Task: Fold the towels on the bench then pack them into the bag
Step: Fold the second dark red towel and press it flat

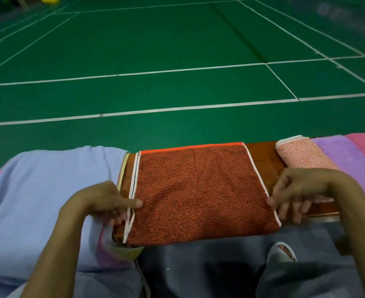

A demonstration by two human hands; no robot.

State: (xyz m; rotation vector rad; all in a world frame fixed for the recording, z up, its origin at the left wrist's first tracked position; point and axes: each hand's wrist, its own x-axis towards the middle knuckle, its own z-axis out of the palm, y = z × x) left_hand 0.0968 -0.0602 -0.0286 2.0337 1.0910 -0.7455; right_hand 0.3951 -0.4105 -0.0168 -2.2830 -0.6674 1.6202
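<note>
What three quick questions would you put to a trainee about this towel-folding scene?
1. True or false: the rust towel lies in a crumpled heap on the bench.
2. The left hand is at the rust towel's: A) left edge, B) right edge, C) far edge.
3. Fill in: the folded towel nearest the right hand is speckled ___.

Key: 1 false, it lies flat; 2 A; 3 pink.

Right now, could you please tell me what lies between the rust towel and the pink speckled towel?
In the head view, only a bare strip of wooden bench, with the right hand over its near end.
</note>
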